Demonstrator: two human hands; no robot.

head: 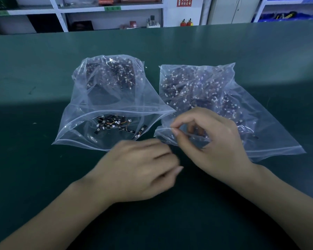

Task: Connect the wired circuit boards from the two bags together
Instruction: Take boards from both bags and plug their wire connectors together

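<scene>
Opening stage here: both bags are on the green tabletop (43, 78), and no boards are out or joined yet. Take the left bag (90, 112) as the marker. Its mouth gapes open toward the person, with a small cluster of wired circuit boards (119, 126) lying just inside the opening and a bigger heap at its far end. Just to the right of it lies the right bag (215, 91), also full of boards with white plugs, its near edge crumpled.

The right hand (211, 141) is on that crumpled edge, thumb and forefinger pinching the plastic lip, looking set to pull it open. The left hand (139, 168) sits just in front of the left bag's mouth, fingers curled; it's blurred, so whether it holds anything I cannot tell.

Next move, I'd say: part the right bag's mouth, then draw one board from each bag without tangling the thin wires.

Beyond the left bag, past the tabletop's far edge, stand white shelves (61, 18), and two small red extinguishers (186, 22) sit off to the right.
</scene>
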